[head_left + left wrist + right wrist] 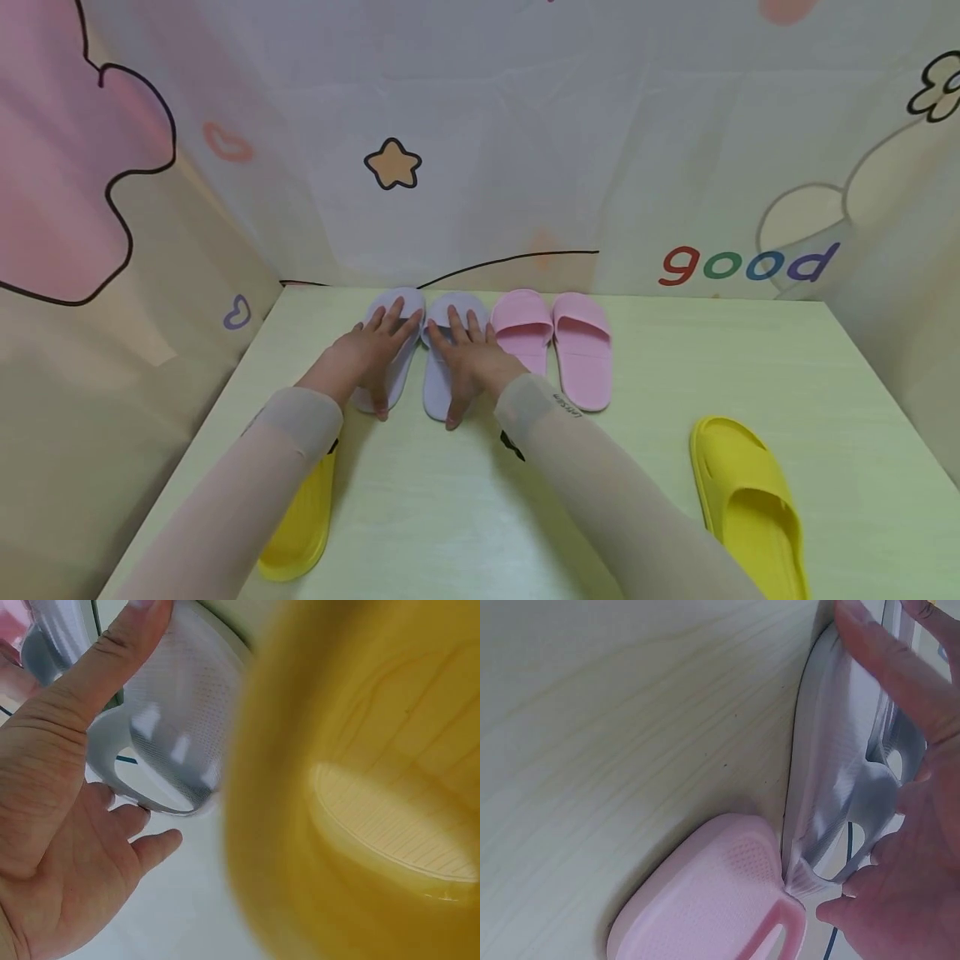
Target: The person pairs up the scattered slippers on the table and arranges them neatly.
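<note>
A pair of pale lavender slippers stands side by side, straps toward the back wall. My left hand (369, 354) is spread over the left lavender slipper (402, 357), fingers by its strap and thumb toward the heel. Over the right lavender slipper (437, 387) my right hand (474, 358) is spread in the same way. In the left wrist view the fingers look extended beside the slipper's strap (109, 742). The right wrist view has the thumb near the slipper's heel (832, 664), with fingertips by the strap; firm contact is hard to tell.
Two pink slippers, left (522, 310) and right (587, 375), stand just right of the lavender pair. One yellow slipper (303, 525) lies under the left forearm, another yellow slipper (738, 467) at the front right. A printed curtain (510, 167) rises behind the pale table (420, 517).
</note>
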`<state>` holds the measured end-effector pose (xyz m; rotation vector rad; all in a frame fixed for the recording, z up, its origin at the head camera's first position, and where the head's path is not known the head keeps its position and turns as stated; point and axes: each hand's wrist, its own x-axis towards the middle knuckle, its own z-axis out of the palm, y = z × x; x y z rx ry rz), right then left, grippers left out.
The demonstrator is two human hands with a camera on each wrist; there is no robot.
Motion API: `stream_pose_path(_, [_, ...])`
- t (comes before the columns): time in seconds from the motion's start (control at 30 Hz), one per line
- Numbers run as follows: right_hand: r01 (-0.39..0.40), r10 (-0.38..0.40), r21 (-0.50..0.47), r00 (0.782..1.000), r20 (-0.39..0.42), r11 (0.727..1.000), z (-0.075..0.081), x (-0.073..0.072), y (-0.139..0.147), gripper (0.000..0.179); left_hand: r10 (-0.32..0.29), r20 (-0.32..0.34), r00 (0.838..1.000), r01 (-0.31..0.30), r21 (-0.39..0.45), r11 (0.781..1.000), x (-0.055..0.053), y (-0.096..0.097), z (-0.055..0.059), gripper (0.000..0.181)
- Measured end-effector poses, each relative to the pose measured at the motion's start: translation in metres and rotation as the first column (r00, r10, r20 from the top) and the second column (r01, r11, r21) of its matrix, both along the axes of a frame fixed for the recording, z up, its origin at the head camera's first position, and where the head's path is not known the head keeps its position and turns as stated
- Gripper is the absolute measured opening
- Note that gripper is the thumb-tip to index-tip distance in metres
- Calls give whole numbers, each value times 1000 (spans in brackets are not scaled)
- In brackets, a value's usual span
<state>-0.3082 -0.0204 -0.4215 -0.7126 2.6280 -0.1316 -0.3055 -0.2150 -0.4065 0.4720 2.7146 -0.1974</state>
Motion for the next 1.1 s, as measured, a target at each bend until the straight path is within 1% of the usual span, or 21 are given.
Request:
stream_pose_path(0.1, [1,-1,-10,1000,4,1000,0,1,1,156,0,-9,1000,0,1,1000,2,0,-1,159])
stream_pose_path(0.2, [1,-1,-3,1000,-14,1000,1,1,2,156,-5,-26,1000,5,9,1000,5,3,-1,157])
stream_pose_path(0.3, [-5,5,-14,999,-32,1000,2,4,4,155,4,-33,999,-3,34,999,9,3,2,154])
stream_pose_path(0.37, [-12,11,-28,999,-47,1000,3,6,5,154,22,-25,999,-21,57,998,13,2,5,152])
stream_pose_path(0.53, [-19,12,-96,998,-68,995,5,13,10,144,60,5,998,-60,108,992,22,-1,11,148])
stream_pose_path(0.67, [-16,3,-141,996,-86,990,6,20,19,133,66,2,998,-66,128,990,29,-4,12,142])
stream_pose_path(0.77, [-17,2,-160,996,-92,987,8,27,27,128,67,-3,998,-66,144,987,36,-4,16,134])
stream_pose_path(0.93, [-32,14,-175,994,-105,984,15,39,40,121,75,-15,997,-71,189,979,51,-4,25,124])
stream_pose_path(1.1, [-49,27,-184,992,-122,982,22,50,52,117,68,-34,997,-59,214,975,66,-7,31,121])
